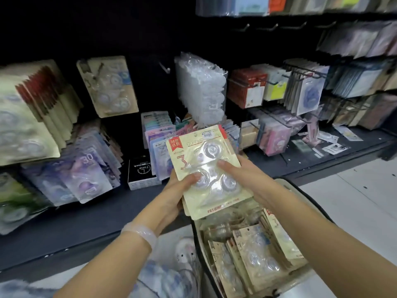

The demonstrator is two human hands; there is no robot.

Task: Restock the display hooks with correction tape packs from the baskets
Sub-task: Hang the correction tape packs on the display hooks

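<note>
A stack of cream correction tape packs (206,166), each with a red "3" and clear round blisters, is gripped between both hands above the basket. My left hand (178,190) holds its lower left edge, thumb on a blister. My right hand (242,175) holds the right side, thumb across the front. The basket (285,186) at the lower right holds several more of these packs (253,254). One matching pack (107,87) hangs on a hook at the upper left. A bare hook (164,67) sticks out of the dark panel beside it.
A thick bundle of clear blister packs (202,89) hangs right of the bare hook. Purple packs (86,173) and a black box (141,171) sit on the dark shelf (86,222). More hanging stationery (300,91) fills the right. White floor (354,201) lies beyond the basket.
</note>
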